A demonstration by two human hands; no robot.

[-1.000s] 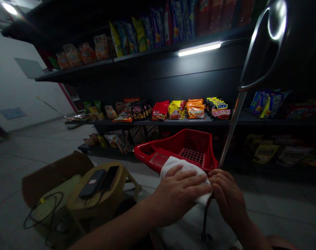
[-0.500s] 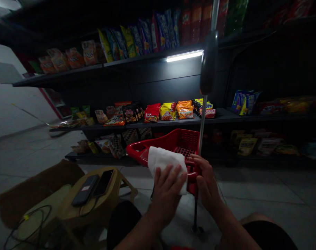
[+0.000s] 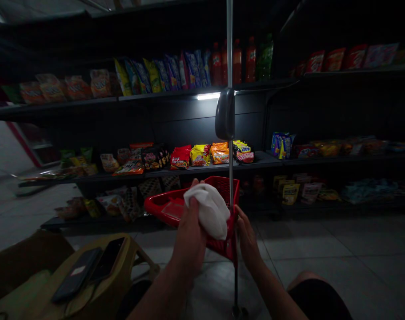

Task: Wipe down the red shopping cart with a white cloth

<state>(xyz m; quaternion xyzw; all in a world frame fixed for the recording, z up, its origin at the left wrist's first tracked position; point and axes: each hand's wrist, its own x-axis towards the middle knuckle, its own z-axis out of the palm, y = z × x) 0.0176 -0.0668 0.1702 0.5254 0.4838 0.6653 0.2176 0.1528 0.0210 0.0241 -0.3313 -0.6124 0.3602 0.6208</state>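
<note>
My left hand (image 3: 190, 233) is closed on a bunched white cloth (image 3: 210, 212), its thumb on the near side. The cloth is over the near rim of a small red shopping cart (image 3: 162, 206) and hides part of it. My right hand (image 3: 248, 240) is at the cart's right near corner, its fingers curled against the red side; the thumb is hidden. Just left of that hand, a thin metal pole (image 3: 231, 166) rises upright at the cart's right side. It carries a dark oval piece (image 3: 225, 114) at mid height.
Behind the cart, a dark shelf (image 3: 265, 161) bears several bagged snacks (image 3: 180, 157). Drink bottles (image 3: 236, 62) stand on the shelf above. At the lower left, a yellowish stool (image 3: 127, 255) holds two dark phone-like devices (image 3: 77, 273). A brown cardboard piece (image 3: 32, 253) lies beside it.
The cloth has gone from spread flat under my left palm to bunched in that hand. My right hand has moved down the cart's side. The view has shifted right and tilted up.
</note>
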